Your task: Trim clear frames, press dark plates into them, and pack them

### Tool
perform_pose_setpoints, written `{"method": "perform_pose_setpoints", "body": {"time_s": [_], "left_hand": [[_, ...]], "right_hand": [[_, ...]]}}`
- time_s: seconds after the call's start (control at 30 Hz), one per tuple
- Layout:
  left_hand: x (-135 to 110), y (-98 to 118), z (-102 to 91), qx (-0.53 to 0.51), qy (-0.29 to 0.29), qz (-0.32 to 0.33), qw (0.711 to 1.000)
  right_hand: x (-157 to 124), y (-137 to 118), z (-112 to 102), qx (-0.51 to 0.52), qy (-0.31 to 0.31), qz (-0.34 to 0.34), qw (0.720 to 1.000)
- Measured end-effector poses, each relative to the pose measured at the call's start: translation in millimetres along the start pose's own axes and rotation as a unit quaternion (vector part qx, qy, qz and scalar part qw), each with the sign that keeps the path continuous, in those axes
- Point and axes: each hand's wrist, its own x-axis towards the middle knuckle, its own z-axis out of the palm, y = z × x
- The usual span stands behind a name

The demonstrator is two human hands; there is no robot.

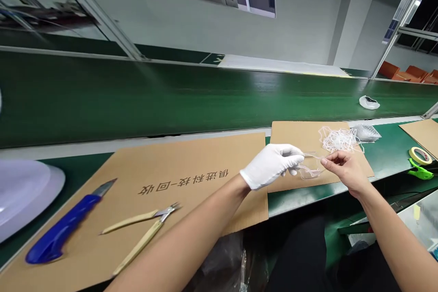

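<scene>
My left hand (278, 164), in a white glove, pinches a thin whitish, see-through strand (311, 173) over the right-hand cardboard sheet. Bare fingers of my right hand (344, 171) are closed on the other end of it. Part of the strand hangs in a loose loop between the two hands; its exact kind is too fine to make out. Just beyond my right hand, a tangled pile of white cords (338, 139) lies on the cardboard sheet (290, 132). A clear bubble-wrap-like packet (367, 133) rests beside that pile.
On the left cardboard (205, 155) lie a blue-handled knife (68, 228) and cream-handled nippers (150, 223). A pale round object (27, 196) stands far left. Tape (420, 155) and green scissors (420, 171) sit at right. Behind runs a green conveyor belt (191, 100) bearing a small white packet (369, 102).
</scene>
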Motion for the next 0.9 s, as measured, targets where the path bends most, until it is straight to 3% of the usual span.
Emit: {"method": "perform_pose_setpoints", "body": {"time_s": [0.13, 0.27, 0.53, 0.9], "left_hand": [[14, -19, 7.5, 0.035, 0.026, -0.029, 0.999], [25, -29, 8.3, 0.07, 0.047, -0.05, 0.995], [36, -38, 8.4, 0.092, 0.066, -0.032, 0.993], [49, -48, 6.4, 0.126, 0.086, -0.022, 0.988]], "right_hand": [[10, 38, 7, 0.042, 0.021, 0.06, 0.997], [19, 57, 11, 0.069, 0.014, 0.073, 0.995], [31, 62, 7, 0.104, -0.039, 0.083, 0.99], [39, 74, 14, 0.097, -0.022, 0.093, 0.991]]}}
